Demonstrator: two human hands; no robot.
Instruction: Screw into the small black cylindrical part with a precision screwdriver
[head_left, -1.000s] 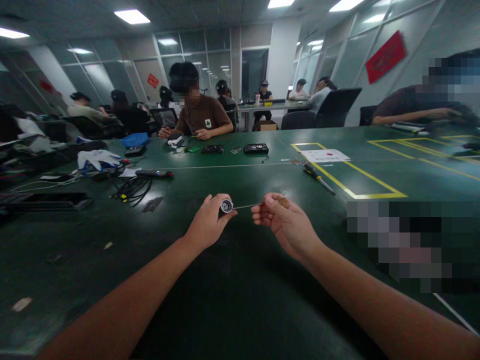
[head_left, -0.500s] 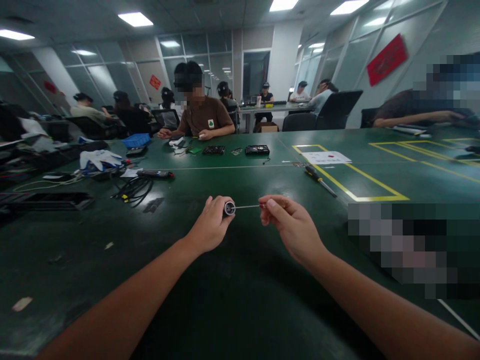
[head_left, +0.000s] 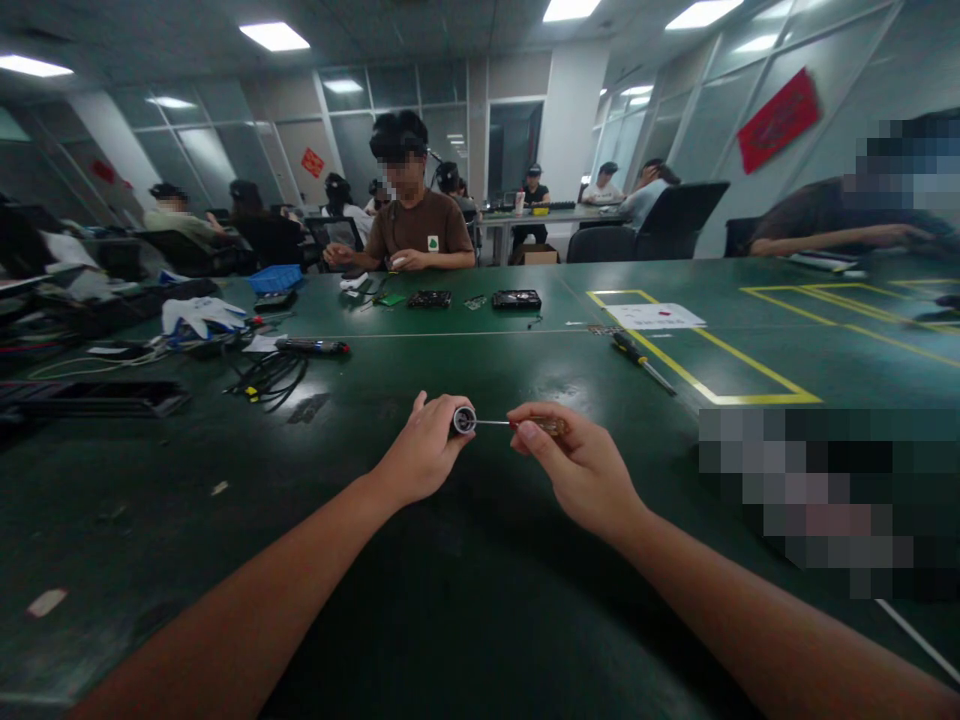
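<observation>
My left hand (head_left: pixel 421 447) is closed round a dark cylindrical part (head_left: pixel 464 420), its round, silver-rimmed end turned to the right. What kind of part it is I cannot make out, as the fingers hide most of its body. My right hand (head_left: pixel 581 455) grips a screwdriver (head_left: pixel 549 425) by its clear amber handle with a red collar. The thin metal shaft points left, and its tip reaches the rimmed end of the cylinder. Both hands are held above the green table (head_left: pixel 450 600).
A yellow-black screwdriver (head_left: pixel 643 362) lies beyond my right hand, near a paper sheet (head_left: pixel 655 316). Black cables (head_left: pixel 266 378), white gloves (head_left: pixel 201 318) and a blue bin (head_left: pixel 274 279) lie to the left. Across the table, a person in a brown shirt (head_left: pixel 431 225) sits behind opened devices (head_left: pixel 516 299).
My right hand has turned and moved slightly nearer the cylinder, so more of the amber handle shows and less of the shaft. The person across has raised their head.
</observation>
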